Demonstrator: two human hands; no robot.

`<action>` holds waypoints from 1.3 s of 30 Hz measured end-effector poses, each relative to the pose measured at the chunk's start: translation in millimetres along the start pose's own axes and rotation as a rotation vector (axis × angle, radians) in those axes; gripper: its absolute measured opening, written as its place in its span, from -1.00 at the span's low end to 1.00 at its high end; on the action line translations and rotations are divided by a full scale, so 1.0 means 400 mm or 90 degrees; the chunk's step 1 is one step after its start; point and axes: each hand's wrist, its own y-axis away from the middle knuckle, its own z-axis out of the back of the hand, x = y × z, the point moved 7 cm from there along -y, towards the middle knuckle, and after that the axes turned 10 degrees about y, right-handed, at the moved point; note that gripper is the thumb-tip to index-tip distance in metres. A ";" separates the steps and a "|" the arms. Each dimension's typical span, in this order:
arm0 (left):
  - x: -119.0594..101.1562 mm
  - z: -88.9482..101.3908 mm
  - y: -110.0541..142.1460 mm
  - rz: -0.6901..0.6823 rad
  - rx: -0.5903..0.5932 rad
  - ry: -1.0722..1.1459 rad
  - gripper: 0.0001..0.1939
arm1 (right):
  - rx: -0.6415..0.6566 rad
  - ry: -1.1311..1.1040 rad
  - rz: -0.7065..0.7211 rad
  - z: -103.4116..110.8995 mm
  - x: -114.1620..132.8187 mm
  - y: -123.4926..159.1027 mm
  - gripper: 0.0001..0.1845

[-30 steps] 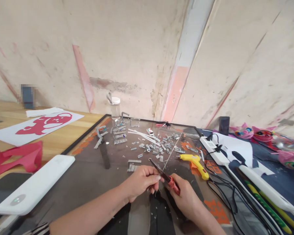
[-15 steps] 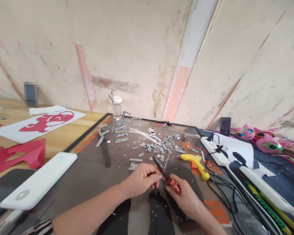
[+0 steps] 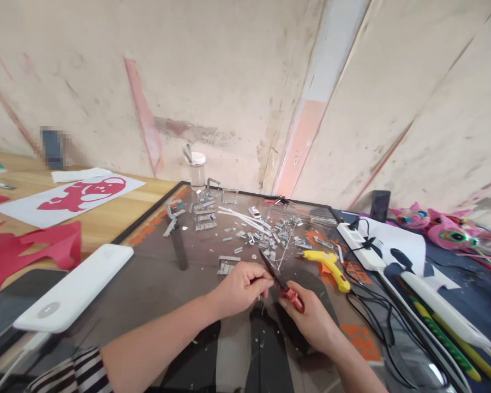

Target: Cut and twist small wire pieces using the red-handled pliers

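Note:
Red-handled long-nose pliers (image 3: 276, 273) are gripped in my right hand (image 3: 309, 312), their dark jaws pointing up and to the left. Close beside the jaws, my left hand (image 3: 243, 289) is closed in a pinch; a thin thread or wire seems to hang below its fingers, but what they hold is too small to make out. Beyond both hands lies a scatter of small grey metal pieces (image 3: 272, 234). A grey slotted piece (image 3: 228, 265) rests just past my left hand. A yellow glue gun (image 3: 327, 267) lies to the right of the pliers.
White strips (image 3: 243, 219) and a lidded jar (image 3: 197, 170) stand toward the wall. On the left are a white power bank (image 3: 76, 286), red felt (image 3: 61, 248) and a red paper cut-out (image 3: 85, 194). A power strip (image 3: 360, 248), black cables (image 3: 376, 316) and pink toys (image 3: 448, 232) occupy the right.
The camera view has shifted slightly. My hands and the pliers stay close together in nearly the same pose. At the far right, another person's hand has moved mostly out of view.

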 end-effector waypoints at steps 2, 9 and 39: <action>0.035 -0.017 0.006 0.100 -0.030 0.132 -0.77 | -0.062 0.073 -0.008 0.010 -0.009 -0.002 -0.91; 0.033 -0.011 0.000 0.080 -0.021 0.105 -0.78 | -0.059 0.056 -0.011 0.011 -0.012 -0.007 -0.92; 0.127 -0.062 0.048 0.183 -0.065 0.221 -0.73 | 0.065 0.157 0.033 0.011 -0.029 0.006 -0.89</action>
